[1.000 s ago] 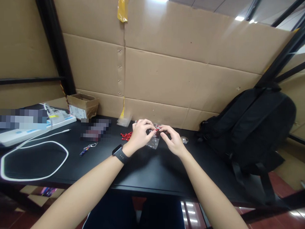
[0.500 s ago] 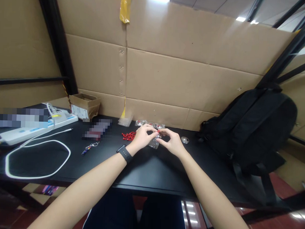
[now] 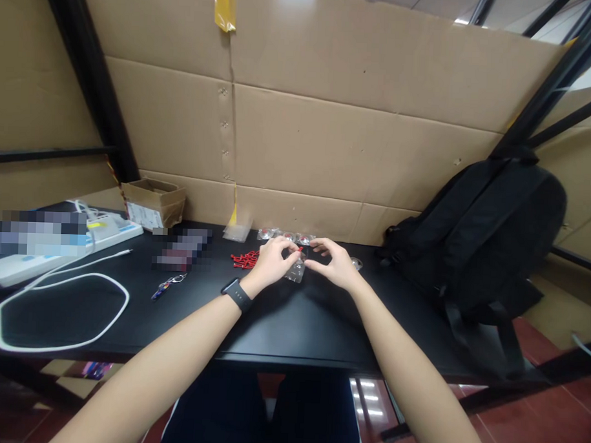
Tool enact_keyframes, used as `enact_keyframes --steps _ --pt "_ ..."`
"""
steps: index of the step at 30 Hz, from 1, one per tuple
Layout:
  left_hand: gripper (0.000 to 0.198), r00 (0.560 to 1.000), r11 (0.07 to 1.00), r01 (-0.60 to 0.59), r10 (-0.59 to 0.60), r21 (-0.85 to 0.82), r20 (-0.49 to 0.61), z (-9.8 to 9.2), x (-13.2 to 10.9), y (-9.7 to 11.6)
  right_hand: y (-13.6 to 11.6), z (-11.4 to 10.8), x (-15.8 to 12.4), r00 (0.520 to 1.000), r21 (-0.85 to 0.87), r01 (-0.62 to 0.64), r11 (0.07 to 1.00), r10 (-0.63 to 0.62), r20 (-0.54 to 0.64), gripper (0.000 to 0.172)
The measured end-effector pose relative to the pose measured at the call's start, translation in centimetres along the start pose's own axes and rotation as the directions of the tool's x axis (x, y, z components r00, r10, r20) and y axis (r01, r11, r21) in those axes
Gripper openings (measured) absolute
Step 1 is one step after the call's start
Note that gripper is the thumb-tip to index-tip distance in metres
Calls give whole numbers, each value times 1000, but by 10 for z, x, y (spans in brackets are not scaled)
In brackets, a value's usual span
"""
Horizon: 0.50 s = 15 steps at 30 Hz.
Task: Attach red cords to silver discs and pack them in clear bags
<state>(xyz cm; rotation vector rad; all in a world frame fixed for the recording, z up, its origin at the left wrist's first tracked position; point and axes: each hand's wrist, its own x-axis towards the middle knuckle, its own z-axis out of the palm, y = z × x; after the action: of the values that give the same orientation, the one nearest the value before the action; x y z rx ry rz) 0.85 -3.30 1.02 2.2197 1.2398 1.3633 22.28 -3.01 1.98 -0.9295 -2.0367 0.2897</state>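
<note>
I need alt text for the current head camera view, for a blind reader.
A person's left hand seems to pinch a small red piece over a clear packet on a black table; the right hand is open beside it. Red cords lie to the left, clear packs behind, a black backpack to the right.

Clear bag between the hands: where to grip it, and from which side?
Probably pinch the clear bag by its near edge, coming from the person's side: it looks thin and flat, and that edge shows uncovered, while the left hand and right hand crowd its far part.
</note>
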Motion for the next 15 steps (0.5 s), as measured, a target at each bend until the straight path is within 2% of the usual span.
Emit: enact_keyframes --steps 4,7,9,12,13,15 --pt "12 996 996 -39 32 84 83 -7 1 2 35 -22 -1 996 -150 -91 985 87 -35 27" --pt "12 973 990 -138 128 37 191 -16 0 6 62 -42 -6 983 -350 -174 921 185 -3 26" --pt "13 903 968 -237 251 -82 348 -19 -1 9 77 -54 -11 941 -488 -291 823 337 9 31" --pt "12 726 908 -350 417 -229 546 -17 -6 12 94 -68 -18 857 -612 -397 684 516 20 42" --pt "11 687 896 -375 442 -239 577 -14 -8 12 99 -71 -19 841 -628 -407 664 541 26 43" --pt "8 649 885 -408 455 -225 611 -8 -11 13 108 -76 -22 827 -629 -415 657 561 41 44"
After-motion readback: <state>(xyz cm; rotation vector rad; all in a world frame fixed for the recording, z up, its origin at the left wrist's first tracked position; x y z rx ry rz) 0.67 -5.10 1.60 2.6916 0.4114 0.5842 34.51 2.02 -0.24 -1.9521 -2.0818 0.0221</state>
